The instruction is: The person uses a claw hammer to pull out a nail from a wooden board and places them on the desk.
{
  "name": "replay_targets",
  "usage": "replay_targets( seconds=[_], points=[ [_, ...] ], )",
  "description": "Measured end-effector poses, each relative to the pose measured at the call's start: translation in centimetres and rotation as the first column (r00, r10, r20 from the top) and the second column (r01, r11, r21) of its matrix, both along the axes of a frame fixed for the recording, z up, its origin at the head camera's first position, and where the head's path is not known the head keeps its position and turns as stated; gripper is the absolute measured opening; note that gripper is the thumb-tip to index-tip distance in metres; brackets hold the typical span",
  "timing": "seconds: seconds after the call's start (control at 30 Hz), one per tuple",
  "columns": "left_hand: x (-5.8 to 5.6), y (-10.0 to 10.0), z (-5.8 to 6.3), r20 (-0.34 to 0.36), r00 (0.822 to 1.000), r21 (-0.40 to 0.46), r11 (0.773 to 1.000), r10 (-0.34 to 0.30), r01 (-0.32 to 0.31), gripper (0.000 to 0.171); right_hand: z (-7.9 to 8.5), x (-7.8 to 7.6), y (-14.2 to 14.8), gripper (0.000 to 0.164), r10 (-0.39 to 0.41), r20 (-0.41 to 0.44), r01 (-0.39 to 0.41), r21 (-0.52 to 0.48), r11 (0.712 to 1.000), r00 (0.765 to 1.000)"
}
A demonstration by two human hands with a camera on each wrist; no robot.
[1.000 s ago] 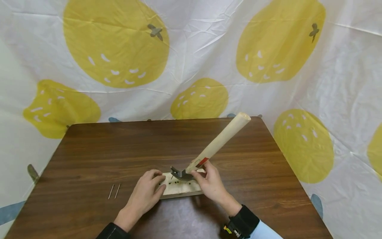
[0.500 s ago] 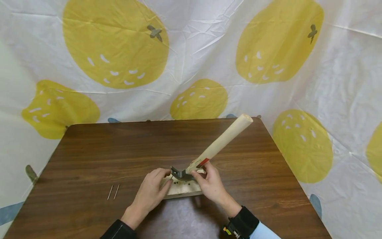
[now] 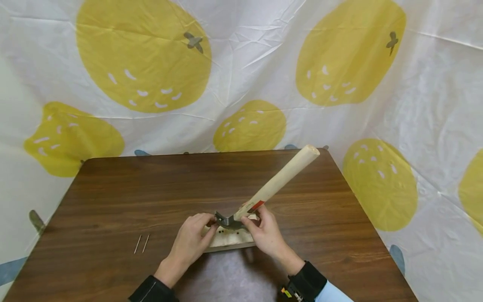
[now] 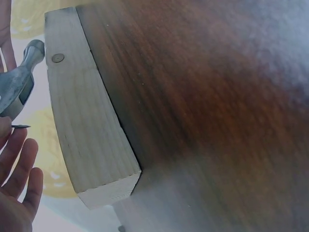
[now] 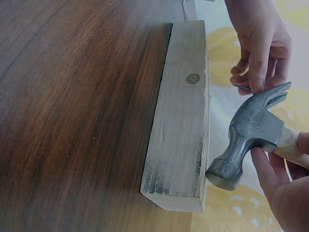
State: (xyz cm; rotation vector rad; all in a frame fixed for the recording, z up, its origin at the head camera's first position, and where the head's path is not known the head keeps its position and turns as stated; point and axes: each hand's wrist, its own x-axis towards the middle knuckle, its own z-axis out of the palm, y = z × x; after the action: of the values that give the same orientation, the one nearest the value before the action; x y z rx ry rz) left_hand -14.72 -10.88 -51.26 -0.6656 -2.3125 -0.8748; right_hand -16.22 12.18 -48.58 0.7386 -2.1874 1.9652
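A claw hammer (image 5: 251, 125) with a pale wooden handle is gripped in my right hand (image 3: 268, 233), close to where the handle meets the head. Its handle slants up to the right in the head view, and the claw points toward my left hand (image 3: 190, 239). That hand pinches a nail (image 4: 21, 126) between thumb and fingers, right at the claw; the nail's pointed end sticks out toward the wood. Below both hands lies a pale wooden block (image 3: 232, 240) with several dark holes on top. In the right wrist view the striking face overlaps the block's edge.
Two loose nails (image 3: 137, 244) lie side by side on the brown wooden table (image 3: 181, 180), left of the block. Behind the table hangs a white curtain (image 3: 241, 63) printed with yellow fruit.
My left hand has shifted right, from the block's left end to the claw, and now pinches the nail there. The right hand and hammer have stayed nearly still.
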Motion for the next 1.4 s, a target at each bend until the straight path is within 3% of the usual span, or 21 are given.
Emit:
replay_targets(
  seconds=[0.13,0.53,0.83,1.0,1.2,1.4],
  points=[
    [0.0,0.0,0.0,-0.018,1.0,0.002,1.0,0.004,-0.004,0.023,0.0,0.0,-0.1,0.03,0.0,0.009,0.0,0.0,1.0,1.0],
    [0.0,-0.6,0.9,0.023,1.0,-0.006,1.0,0.02,-0.02,0.019,-0.1,-0.1,-0.1,0.031,-0.005,0.028,0.005,0.012,1.0,1.0],
    [-0.3,-1.5,1.3,-0.028,0.999,0.024,0.999,0.026,-0.026,0.017,0.1,-0.1,-0.2,0.03,-0.015,0.053,0.014,0.01,1.0,0.998],
    [0.0,-2.4,1.2,0.007,0.997,0.002,0.997,0.077,-0.077,0.014,0.3,-0.1,-0.4,0.032,-0.03,0.062,0.028,0.036,0.999,0.998],
    [0.5,-4.0,1.0,0.105,0.975,-0.025,0.981,0.194,-0.192,0.01,2.4,0.9,-0.6,0.03,-0.028,0.035,0.027,0.044,0.999,0.999],
    [1.2,-5.9,0.4,0.207,0.926,-0.082,0.949,0.315,-0.304,0.005,3.2,1.3,-0.8,0.029,-0.019,0.013,0.018,0.033,0.999,1.0]
  ],
)
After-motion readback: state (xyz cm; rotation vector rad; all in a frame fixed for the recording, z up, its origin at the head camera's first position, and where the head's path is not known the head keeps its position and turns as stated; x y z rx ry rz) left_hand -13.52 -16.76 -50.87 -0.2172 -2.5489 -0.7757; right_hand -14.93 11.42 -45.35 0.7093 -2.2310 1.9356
